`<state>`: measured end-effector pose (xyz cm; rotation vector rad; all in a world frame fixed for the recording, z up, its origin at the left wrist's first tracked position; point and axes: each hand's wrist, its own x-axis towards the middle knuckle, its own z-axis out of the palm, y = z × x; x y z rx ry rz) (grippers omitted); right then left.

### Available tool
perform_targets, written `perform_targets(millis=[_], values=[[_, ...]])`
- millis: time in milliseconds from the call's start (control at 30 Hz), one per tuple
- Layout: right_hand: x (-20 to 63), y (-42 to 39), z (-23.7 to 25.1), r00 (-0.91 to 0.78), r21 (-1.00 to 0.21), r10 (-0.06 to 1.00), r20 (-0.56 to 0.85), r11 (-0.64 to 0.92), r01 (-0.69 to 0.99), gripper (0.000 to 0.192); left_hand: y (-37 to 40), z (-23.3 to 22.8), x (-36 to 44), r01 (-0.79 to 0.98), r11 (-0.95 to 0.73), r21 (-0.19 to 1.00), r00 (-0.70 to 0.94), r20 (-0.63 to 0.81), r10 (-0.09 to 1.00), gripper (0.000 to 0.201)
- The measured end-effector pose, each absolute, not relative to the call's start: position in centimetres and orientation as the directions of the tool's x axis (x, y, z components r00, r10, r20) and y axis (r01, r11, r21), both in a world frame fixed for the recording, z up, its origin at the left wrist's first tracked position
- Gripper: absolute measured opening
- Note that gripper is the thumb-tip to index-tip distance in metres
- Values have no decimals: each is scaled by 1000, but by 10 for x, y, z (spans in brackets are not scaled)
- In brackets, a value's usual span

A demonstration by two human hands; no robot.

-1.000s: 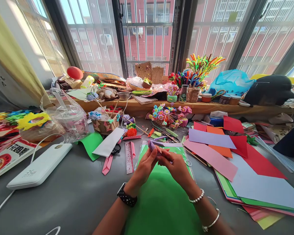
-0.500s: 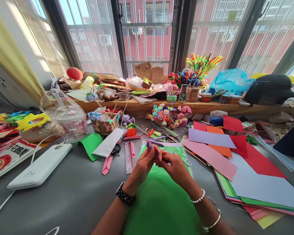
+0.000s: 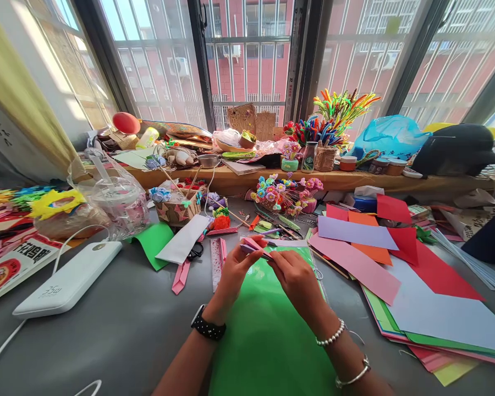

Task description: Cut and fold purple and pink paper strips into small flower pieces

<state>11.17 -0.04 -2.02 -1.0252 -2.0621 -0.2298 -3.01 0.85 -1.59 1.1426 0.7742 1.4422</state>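
Note:
My left hand [image 3: 236,270] and my right hand [image 3: 293,276] meet above a green paper sheet [image 3: 268,335] on the grey table. Together they pinch a small folded paper piece [image 3: 251,246], pink on top and purple beneath, held flat between the fingertips. My left wrist carries a black watch, my right wrist two bracelets. A pink ruler [image 3: 217,260] lies just left of my left hand.
Coloured paper sheets [image 3: 396,264] are spread at the right. A white power bank [image 3: 68,278] with its cable lies at the left, beside a plastic bag [image 3: 115,201]. Black scissors [image 3: 195,251], paper flowers [image 3: 282,193] and craft clutter fill the wooden sill behind.
Both hands have shifted slightly away from me. The small paper piece has turned from standing up with its purple side showing to lying flat with the pink side up.

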Motion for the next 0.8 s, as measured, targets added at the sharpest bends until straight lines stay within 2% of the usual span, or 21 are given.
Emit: perform_targets(millis=[100, 233, 400, 533, 667, 800], values=[[116, 1, -18, -359, -188, 594, 720, 665, 723, 28, 9, -7, -39, -296, -238, 925, 69, 269, 961, 45], [124, 3, -14, -406, -247, 618, 674, 706, 664, 23, 8, 2, -50, -123, -277, 953, 174, 296, 939, 26], [130, 4, -10, -461, -319, 654, 600, 724, 611, 19, 4, 7, -58, 28, -229, 973, 244, 215, 946, 21], [132, 1, -4, -442, -461, 709, 549, 698, 547, 16, 4, 6, -59, 0, -156, 988, 297, 149, 943, 16], [133, -3, 1, -372, -604, 754, 542, 657, 451, 16, 4, 2, -55, -102, -127, 987, 241, 149, 959, 15], [135, -3, 4, -302, -684, 783, 544, 623, 380, 22, 4, -1, -49, -198, -75, 977, 156, 107, 982, 17]])
